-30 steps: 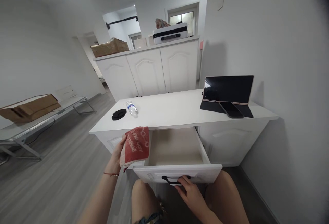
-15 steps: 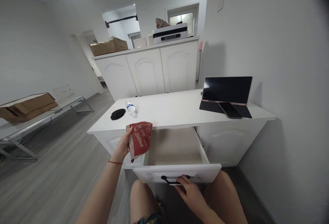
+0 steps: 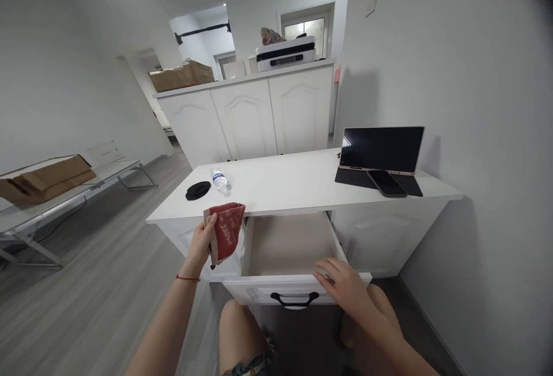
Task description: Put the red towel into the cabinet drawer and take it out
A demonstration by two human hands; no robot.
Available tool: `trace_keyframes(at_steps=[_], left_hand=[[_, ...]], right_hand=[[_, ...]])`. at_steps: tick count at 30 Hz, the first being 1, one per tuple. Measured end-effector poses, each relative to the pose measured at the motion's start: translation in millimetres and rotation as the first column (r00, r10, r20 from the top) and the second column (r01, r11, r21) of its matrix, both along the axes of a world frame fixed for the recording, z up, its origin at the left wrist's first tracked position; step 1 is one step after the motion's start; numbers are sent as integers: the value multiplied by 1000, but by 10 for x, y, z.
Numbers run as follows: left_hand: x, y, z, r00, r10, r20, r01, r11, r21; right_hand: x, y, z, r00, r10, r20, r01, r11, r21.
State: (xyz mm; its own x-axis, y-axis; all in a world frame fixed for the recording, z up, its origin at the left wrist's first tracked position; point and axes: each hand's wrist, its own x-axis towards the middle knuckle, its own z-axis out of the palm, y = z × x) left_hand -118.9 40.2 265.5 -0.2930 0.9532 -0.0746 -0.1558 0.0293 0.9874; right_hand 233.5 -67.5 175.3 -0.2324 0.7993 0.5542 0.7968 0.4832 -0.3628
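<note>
My left hand point(image 3: 202, 243) holds a folded red cloth point(image 3: 225, 230) with a pale pattern, just left of the open drawer point(image 3: 288, 243) of a white desk point(image 3: 280, 183). The drawer is pulled out and looks empty inside. Over the drawer's front edge hovers my right hand point(image 3: 343, 283), fingers spread, above and to the right of the black handle point(image 3: 295, 300). It holds nothing.
On the desk top lie a small water bottle point(image 3: 219, 179), a round black lid point(image 3: 198, 190), a tablet point(image 3: 381, 149) propped against the wall and a phone point(image 3: 387, 183). White cabinets point(image 3: 248, 114) stand behind. A folding table point(image 3: 64, 192) with a cardboard box is at left.
My right hand let go of the drawer handle and rose over the drawer's front edge. My left hand moved the red cloth slightly up and left.
</note>
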Motion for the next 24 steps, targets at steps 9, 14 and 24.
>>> trace_keyframes(at_steps=[9,14,24], left_hand=[[-7,-39,-28,991,52,-127,-51,999,19],[16,-32,-19,998,-36,-42,31,994,-103],[107,-52,-34,968,-251,0,245,946,-212]], right_hand=[[-48,-17,-100,973,23,229,-17,1000,-25],[-53,-24,-100,970,-3,242,2,1000,2],[-55,-27,-113,967,-15,256,13,1000,10]])
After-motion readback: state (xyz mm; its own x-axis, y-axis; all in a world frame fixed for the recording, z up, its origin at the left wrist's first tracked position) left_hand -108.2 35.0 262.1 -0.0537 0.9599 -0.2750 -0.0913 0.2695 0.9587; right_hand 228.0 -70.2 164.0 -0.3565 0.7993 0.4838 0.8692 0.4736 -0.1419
